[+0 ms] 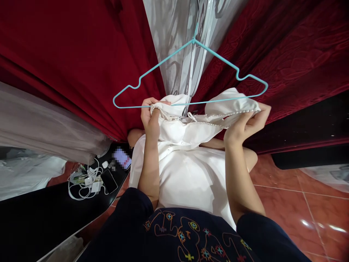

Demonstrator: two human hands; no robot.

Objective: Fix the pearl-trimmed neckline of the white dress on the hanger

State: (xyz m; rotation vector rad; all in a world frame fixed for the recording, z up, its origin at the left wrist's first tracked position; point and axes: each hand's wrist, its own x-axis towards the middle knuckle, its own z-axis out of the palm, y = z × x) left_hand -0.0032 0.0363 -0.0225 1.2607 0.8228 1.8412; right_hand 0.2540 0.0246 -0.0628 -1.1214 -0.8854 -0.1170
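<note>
White dress (188, 174) w/ beaded neckline over my lap. My L hand (151, 118) pinches its edge, R hand (248, 122) clamped on the other side. Blue hanger (169, 58) just above, btwn red curtains (133, 65). Off L: black surface (40, 214) w/ phone (109, 181) & white cables (81, 191).

- Left side, I get a plain deep-red drape (109, 47).
- Right, darker red cloth (294, 54), raised pattern.
- Between them, grey-white hanging fabric (170, 40).
- Far left, greyish sheer cloth (49, 120) in folds; whiter material (24, 174) below.
- Lower left, glossy black desk (35, 218), pale edge, rounded corner.
- Right edge, I see a black surface (313, 154), rounded corner, pale fabric (334, 176) under it.
- Floor (286, 189): reddish-orange tiles, light grout, shiny.
- Light: white glare spots on tiles, lower right; lamp type unclear to me.
</note>
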